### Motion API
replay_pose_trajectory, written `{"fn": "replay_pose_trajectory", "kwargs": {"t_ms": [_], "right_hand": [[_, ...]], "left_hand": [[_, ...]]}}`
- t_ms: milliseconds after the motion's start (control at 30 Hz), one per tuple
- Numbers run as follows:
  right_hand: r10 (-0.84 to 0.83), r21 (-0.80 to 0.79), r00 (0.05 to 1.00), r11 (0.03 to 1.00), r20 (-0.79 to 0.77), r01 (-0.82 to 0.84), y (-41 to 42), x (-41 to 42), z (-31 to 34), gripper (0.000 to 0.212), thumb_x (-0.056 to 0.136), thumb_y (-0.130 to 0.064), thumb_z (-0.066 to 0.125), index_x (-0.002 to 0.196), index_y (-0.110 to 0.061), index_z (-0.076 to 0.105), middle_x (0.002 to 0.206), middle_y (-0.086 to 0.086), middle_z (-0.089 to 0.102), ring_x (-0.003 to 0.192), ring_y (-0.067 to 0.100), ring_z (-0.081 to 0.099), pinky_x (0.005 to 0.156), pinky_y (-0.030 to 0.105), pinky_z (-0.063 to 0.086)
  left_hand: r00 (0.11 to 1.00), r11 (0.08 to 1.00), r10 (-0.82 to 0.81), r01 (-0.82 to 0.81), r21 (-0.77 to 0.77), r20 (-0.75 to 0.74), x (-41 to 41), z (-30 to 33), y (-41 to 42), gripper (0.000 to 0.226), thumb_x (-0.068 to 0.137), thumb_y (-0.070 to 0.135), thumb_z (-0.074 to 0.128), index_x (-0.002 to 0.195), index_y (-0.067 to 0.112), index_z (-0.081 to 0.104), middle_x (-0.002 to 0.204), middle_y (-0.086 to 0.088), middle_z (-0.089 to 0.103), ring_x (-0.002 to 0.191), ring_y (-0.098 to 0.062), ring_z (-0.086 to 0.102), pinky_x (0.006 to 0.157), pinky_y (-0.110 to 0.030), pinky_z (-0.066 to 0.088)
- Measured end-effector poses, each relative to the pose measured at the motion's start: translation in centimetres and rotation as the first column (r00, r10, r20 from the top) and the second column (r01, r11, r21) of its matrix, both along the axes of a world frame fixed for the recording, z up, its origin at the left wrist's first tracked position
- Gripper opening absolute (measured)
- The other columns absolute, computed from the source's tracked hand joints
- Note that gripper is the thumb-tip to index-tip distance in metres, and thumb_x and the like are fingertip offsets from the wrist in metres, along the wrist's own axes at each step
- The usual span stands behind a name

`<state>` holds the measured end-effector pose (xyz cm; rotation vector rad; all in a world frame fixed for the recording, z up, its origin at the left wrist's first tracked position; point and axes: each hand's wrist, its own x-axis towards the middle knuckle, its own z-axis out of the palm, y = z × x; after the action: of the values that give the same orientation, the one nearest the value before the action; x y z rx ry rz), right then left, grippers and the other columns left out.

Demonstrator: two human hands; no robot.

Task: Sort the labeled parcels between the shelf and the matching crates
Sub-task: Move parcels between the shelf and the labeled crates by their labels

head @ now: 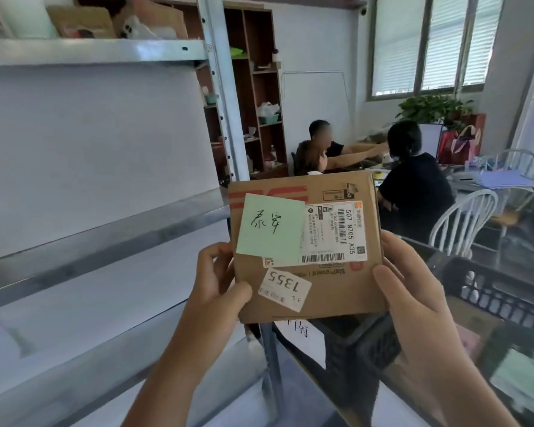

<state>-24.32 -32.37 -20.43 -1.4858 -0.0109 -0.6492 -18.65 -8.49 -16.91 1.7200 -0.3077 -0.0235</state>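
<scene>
A flat brown cardboard parcel (336, 291) is held up in front of me, face toward the camera. It carries a green sticky note (270, 228) with handwritten characters, a white shipping label (336, 232) and a small "1355" sticker (284, 286). My left hand (219, 278) grips its lower left edge, thumb on the front. My right hand (407, 288) grips its lower right edge. The metal shelf (99, 241) stands at the left. A black plastic crate (490, 291) sits below at the right, with a white paper label (299, 329) under the parcel.
Boxes and bags lie on the shelf's top level (84, 52). A shelf upright (222, 97) rises just behind the parcel. Three people (413, 180) sit at a cluttered desk beyond, with white chairs (466, 223), a brown bookcase (256, 97) and a window behind.
</scene>
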Motion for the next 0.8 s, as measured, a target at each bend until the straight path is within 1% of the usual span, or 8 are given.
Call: {"fn": "replay_pose_trajectory", "kwargs": {"t_ms": [67, 167, 300, 400, 467, 567, 667, 800], "right_hand": [[-0.034, -0.029, 0.999, 0.999, -0.012, 0.034, -1.6, -0.1, -0.8, 0.055, 0.108, 0.005, 0.041, 0.145, -0.033, 0.056, 0.132, -0.016, 0.07, 0.124, 0.005, 0.064, 0.102, 0.038, 0.052], [-0.105, -0.105, 0.993, 0.99, -0.051, 0.099, -3.1, -0.5, -1.8, 0.059, 0.109, 0.002, 0.04, 0.151, -0.039, 0.048, 0.139, -0.017, 0.065, 0.131, 0.007, 0.059, 0.107, 0.041, 0.051], [-0.218, -0.189, 0.966, 0.963, -0.141, 0.19, -5.2, -1.3, -3.1, 0.066, 0.108, -0.011, 0.047, 0.161, -0.047, 0.028, 0.143, -0.029, 0.057, 0.131, -0.007, 0.052, 0.106, 0.023, 0.05], [-0.29, -0.192, 0.938, 0.948, -0.19, 0.254, -6.8, -1.7, -4.2, 0.077, 0.107, -0.027, 0.054, 0.162, -0.053, 0.008, 0.155, -0.031, 0.042, 0.139, -0.008, 0.043, 0.116, 0.028, 0.043], [-0.345, -0.178, 0.916, 0.933, -0.203, 0.312, -8.0, -2.1, -4.7, 0.079, 0.106, -0.029, 0.056, 0.162, -0.054, 0.005, 0.157, -0.031, 0.038, 0.141, -0.006, 0.041, 0.117, 0.031, 0.043], [-0.466, -0.213, 0.855, 0.881, -0.228, 0.423, -9.4, -2.9, -5.0, 0.081, 0.107, -0.026, 0.056, 0.16, -0.058, 0.004, 0.156, -0.032, 0.038, 0.14, -0.006, 0.042, 0.117, 0.032, 0.043], [-0.604, -0.273, 0.763, 0.793, -0.232, 0.545, -10.3, -3.4, -5.0, 0.082, 0.106, -0.023, 0.056, 0.16, -0.058, 0.006, 0.155, -0.027, 0.041, 0.14, -0.003, 0.045, 0.115, 0.03, 0.045], [-0.752, -0.373, 0.618, 0.655, -0.23, 0.658, -10.3, -3.8, -4.7, 0.079, 0.104, -0.017, 0.056, 0.163, -0.051, 0.014, 0.148, -0.024, 0.046, 0.126, -0.015, 0.049, 0.091, 0.005, 0.049]], "left_hand": [[1.0, 0.999, 0.019, -0.019, -0.043, -0.001, 0.3, 0.2, -1.9, 0.022, 0.097, 0.026, 0.052, 0.118, 0.032, 0.052, 0.114, 0.01, 0.075, 0.11, -0.014, 0.072, 0.082, -0.035, 0.06], [1.0, 0.996, 0.031, -0.031, -0.088, -0.005, 0.9, 0.0, -4.6, 0.027, 0.091, 0.048, 0.054, 0.111, 0.03, 0.056, 0.108, 0.003, 0.076, 0.11, -0.019, 0.071, 0.085, -0.044, 0.057], [1.0, 0.994, 0.0, 0.001, -0.106, 0.014, 2.5, -1.7, -8.8, 0.006, 0.105, 0.034, 0.054, 0.109, 0.038, 0.057, 0.106, 0.012, 0.077, 0.105, -0.02, 0.072, 0.075, -0.042, 0.057], [0.99, 0.993, -0.103, 0.107, -0.044, 0.098, 3.9, -3.4, -12.0, 0.04, 0.105, 0.017, 0.055, 0.124, 0.052, 0.055, 0.121, 0.023, 0.072, 0.116, -0.013, 0.068, 0.091, -0.047, 0.055], [0.967, 0.978, -0.208, 0.207, 0.016, 0.145, 4.8, -4.4, -14.0, 0.054, 0.106, 0.014, 0.054, 0.141, 0.055, 0.045, 0.131, 0.026, 0.066, 0.121, -0.001, 0.064, 0.099, -0.041, 0.051], [0.912, 0.927, -0.375, 0.365, 0.09, 0.167, 6.4, -5.3, -17.1, 0.059, 0.105, 0.025, 0.053, 0.143, 0.067, 0.034, 0.122, 0.046, 0.059, 0.112, 0.02, 0.058, 0.091, -0.023, 0.048], [0.827, 0.844, -0.537, 0.525, 0.115, 0.168, 8.0, -6.2, -19.8, 0.061, 0.106, 0.031, 0.052, 0.145, 0.071, 0.028, 0.124, 0.047, 0.058, 0.112, 0.017, 0.06, 0.087, -0.018, 0.054], [0.704, 0.73, -0.683, 0.666, 0.152, 0.194, 10.1, -7.0, -22.7, 0.062, 0.106, 0.035, 0.051, 0.152, 0.066, 0.022, 0.126, 0.04, 0.062, 0.109, 0.01, 0.066, 0.082, -0.014, 0.056]]}}
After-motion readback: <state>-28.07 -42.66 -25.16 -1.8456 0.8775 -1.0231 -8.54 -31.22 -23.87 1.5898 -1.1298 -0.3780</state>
